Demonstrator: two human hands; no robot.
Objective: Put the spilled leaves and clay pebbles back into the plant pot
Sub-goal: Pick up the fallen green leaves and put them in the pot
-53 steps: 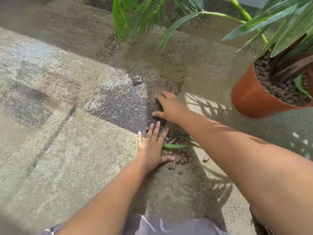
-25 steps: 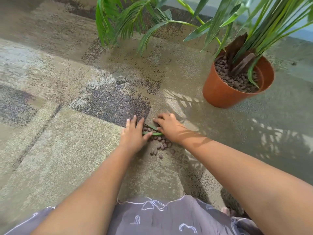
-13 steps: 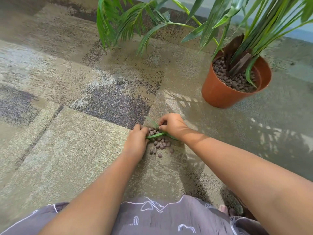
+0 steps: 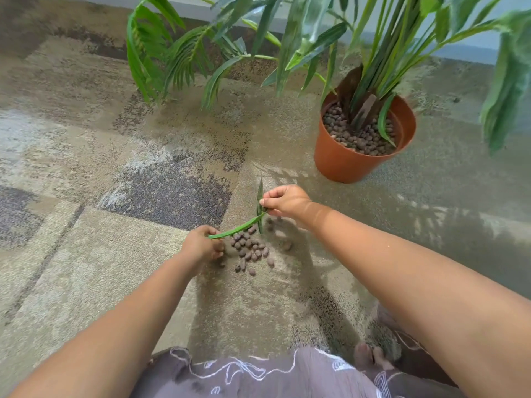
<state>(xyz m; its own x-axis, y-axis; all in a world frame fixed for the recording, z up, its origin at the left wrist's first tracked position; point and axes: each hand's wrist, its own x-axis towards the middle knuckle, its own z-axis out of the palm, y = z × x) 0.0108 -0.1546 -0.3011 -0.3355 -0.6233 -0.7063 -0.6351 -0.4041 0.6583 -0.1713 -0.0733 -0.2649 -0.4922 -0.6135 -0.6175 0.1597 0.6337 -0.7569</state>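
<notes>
A small heap of brown clay pebbles lies on the carpet between my hands. My right hand is raised a little above the heap and pinches green leaves; one points up, another long one slants down to the left. My left hand is curled low beside the pebbles, its fingers at the long leaf's lower end. The orange plant pot stands upright to the right, beyond my right hand, filled with pebbles and a palm-like plant.
The plant's fronds hang over the carpet behind the pile. A patterned beige and grey carpet covers the floor. My knees in grey cloth and my toes are at the bottom. A wall base runs along the top.
My hands swept the pebbles and leaves together, then closed. My right hand has lifted with the leaves, pulling the long leaf taut between both hands.
</notes>
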